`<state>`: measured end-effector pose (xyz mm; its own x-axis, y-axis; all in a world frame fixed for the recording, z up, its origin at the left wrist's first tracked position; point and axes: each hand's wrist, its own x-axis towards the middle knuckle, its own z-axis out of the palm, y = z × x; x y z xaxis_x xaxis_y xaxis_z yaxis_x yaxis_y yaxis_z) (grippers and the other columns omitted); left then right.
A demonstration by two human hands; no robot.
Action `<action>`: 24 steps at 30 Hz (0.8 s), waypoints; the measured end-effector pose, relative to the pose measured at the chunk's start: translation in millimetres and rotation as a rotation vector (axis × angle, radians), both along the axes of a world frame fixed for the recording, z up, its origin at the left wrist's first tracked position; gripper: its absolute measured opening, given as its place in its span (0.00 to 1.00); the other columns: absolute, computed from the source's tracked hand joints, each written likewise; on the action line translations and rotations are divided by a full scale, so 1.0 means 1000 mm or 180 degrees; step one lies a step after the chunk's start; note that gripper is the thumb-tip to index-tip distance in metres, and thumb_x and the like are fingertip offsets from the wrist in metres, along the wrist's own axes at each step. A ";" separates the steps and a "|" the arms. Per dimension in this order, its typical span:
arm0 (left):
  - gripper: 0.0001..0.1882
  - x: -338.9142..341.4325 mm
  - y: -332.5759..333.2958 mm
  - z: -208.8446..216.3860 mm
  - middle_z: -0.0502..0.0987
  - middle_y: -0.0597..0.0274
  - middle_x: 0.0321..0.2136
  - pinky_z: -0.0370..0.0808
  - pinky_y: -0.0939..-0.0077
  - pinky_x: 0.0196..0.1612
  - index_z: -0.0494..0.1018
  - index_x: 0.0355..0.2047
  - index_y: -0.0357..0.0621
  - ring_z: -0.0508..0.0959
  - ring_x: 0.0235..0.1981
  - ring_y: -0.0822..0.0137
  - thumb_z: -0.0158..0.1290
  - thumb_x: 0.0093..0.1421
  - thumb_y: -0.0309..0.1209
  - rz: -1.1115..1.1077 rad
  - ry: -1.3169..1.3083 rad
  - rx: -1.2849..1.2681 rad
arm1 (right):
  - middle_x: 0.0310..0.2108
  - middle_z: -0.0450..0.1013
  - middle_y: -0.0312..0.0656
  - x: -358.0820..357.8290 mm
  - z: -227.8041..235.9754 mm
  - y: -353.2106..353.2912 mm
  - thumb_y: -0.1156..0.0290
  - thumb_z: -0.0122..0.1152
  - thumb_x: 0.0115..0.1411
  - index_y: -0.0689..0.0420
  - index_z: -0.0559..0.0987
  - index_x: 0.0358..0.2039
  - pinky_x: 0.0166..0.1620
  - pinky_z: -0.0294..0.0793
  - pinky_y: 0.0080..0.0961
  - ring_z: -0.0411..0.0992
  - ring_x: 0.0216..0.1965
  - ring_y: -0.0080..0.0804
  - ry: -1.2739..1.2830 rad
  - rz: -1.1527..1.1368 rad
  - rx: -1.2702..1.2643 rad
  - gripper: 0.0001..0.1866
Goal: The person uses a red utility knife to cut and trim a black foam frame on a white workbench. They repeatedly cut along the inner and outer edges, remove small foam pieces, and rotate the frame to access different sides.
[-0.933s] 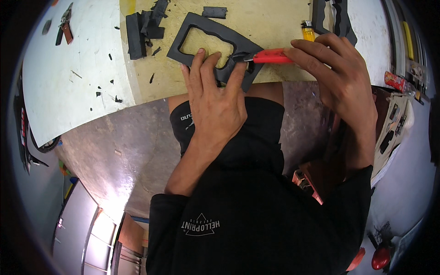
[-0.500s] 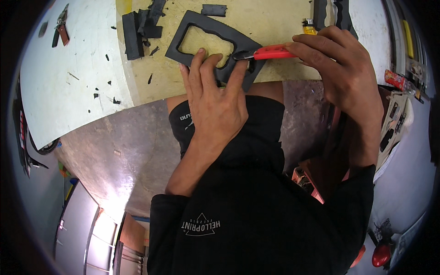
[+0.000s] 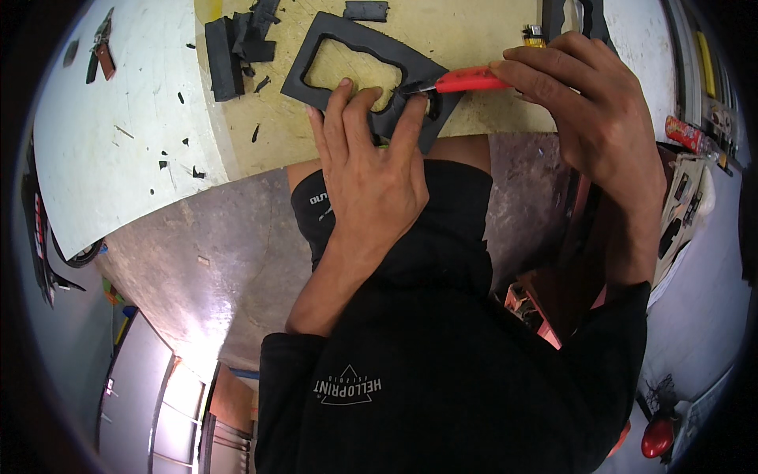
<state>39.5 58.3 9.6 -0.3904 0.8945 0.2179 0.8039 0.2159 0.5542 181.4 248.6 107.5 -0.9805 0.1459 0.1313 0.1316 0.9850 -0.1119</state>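
A thick dark-grey foam block (image 3: 312, 59) with a wavy-edged cut-out lies tilted at the table's near edge. My left hand (image 3: 375, 166) presses on its near side, fingers spread over the foam and the opening. Held in my right hand (image 3: 588, 110) is a red-handled utility knife (image 3: 474, 80). Its blade points left and touches the foam beside the cut-out's right end, just beyond my left index fingertip. A smaller dark notch shows in the foam under the blade. How deep the blade goes, I cannot tell.
Black foam offcuts (image 3: 227, 63) lie left of the block, with small scraps scattered nearby. Pliers (image 3: 101, 51) rest at the far left. A yellow lighter (image 3: 534, 36) and another cut foam piece (image 3: 594, 20) are beyond my right hand. The table edge (image 3: 260, 168) curves in front of my lap.
The knife has shifted slightly up with my right hand, its blade still at the foam. My left hand stays on the block, which sits slightly higher in view.
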 end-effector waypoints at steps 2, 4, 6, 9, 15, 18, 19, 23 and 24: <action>0.25 0.000 0.001 0.001 0.66 0.46 0.50 0.54 0.29 0.64 0.77 0.52 0.54 0.62 0.62 0.40 0.56 0.51 0.25 0.0004 0.0017 -0.0023 | 0.42 0.80 0.42 -0.001 0.002 0.000 0.87 0.62 0.42 0.56 0.84 0.45 0.38 0.76 0.34 0.75 0.38 0.40 -0.0045 0.0011 0.0004 0.26; 0.25 0.000 0.001 0.002 0.66 0.47 0.48 0.55 0.29 0.63 0.77 0.52 0.54 0.63 0.61 0.41 0.56 0.51 0.26 0.0021 0.0055 -0.0051 | 0.42 0.80 0.42 -0.004 0.006 -0.001 0.87 0.62 0.42 0.57 0.84 0.45 0.37 0.76 0.34 0.74 0.38 0.40 -0.0139 0.0034 -0.0015 0.27; 0.24 0.000 0.001 0.005 0.67 0.48 0.46 0.58 0.35 0.62 0.77 0.52 0.54 0.64 0.59 0.42 0.55 0.53 0.25 0.0026 0.0091 -0.0075 | 0.41 0.79 0.42 -0.006 0.008 -0.001 0.87 0.61 0.41 0.56 0.84 0.46 0.37 0.76 0.35 0.74 0.38 0.40 -0.0174 0.0037 0.0017 0.27; 0.22 -0.001 0.002 0.010 0.68 0.51 0.44 0.61 0.46 0.61 0.78 0.52 0.53 0.66 0.57 0.45 0.54 0.56 0.25 0.0022 0.0219 -0.0124 | 0.41 0.79 0.41 -0.008 0.014 -0.007 0.86 0.60 0.42 0.55 0.83 0.47 0.36 0.76 0.35 0.74 0.37 0.39 -0.0280 -0.0058 0.0088 0.28; 0.22 -0.004 0.000 0.009 0.68 0.56 0.44 0.53 0.44 0.63 0.78 0.52 0.58 0.66 0.56 0.52 0.55 0.55 0.30 0.0038 0.0470 -0.0187 | 0.41 0.79 0.40 -0.002 0.019 -0.026 0.85 0.60 0.42 0.55 0.82 0.49 0.37 0.79 0.33 0.75 0.36 0.38 -0.0445 -0.0234 0.0350 0.29; 0.24 -0.004 -0.001 0.005 0.68 0.58 0.42 0.55 0.38 0.59 0.77 0.52 0.61 0.67 0.55 0.53 0.59 0.51 0.32 0.0061 0.0542 -0.0115 | 0.41 0.79 0.41 -0.003 0.027 -0.035 0.84 0.61 0.43 0.55 0.81 0.50 0.37 0.80 0.32 0.75 0.35 0.37 -0.0568 -0.0301 0.0365 0.29; 0.24 -0.004 -0.001 0.006 0.67 0.58 0.42 0.55 0.37 0.58 0.77 0.52 0.61 0.67 0.55 0.53 0.59 0.51 0.32 0.0063 0.0551 -0.0163 | 0.41 0.79 0.41 -0.003 0.030 -0.038 0.84 0.61 0.43 0.55 0.81 0.50 0.37 0.80 0.32 0.76 0.35 0.38 -0.0641 -0.0357 0.0346 0.29; 0.23 -0.002 -0.002 0.012 0.67 0.59 0.41 0.54 0.34 0.56 0.77 0.52 0.61 0.67 0.54 0.54 0.58 0.54 0.32 0.0100 0.0516 -0.0324 | 0.39 0.79 0.44 -0.004 0.041 -0.045 0.85 0.62 0.44 0.57 0.81 0.49 0.36 0.79 0.33 0.76 0.34 0.38 -0.0762 -0.0554 0.0115 0.28; 0.23 -0.002 -0.002 0.012 0.67 0.59 0.41 0.54 0.34 0.56 0.77 0.52 0.61 0.67 0.54 0.54 0.58 0.54 0.32 0.0094 0.0509 -0.0303 | 0.39 0.79 0.44 -0.001 0.045 -0.041 0.85 0.62 0.44 0.58 0.81 0.49 0.36 0.79 0.33 0.77 0.34 0.39 -0.0632 -0.0539 -0.0009 0.27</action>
<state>37.3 56.6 21.2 -0.3841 0.9026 0.1944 0.8726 0.2861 0.3958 180.5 208.1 152.3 -0.9487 0.3102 -0.0618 0.3142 0.9468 -0.0700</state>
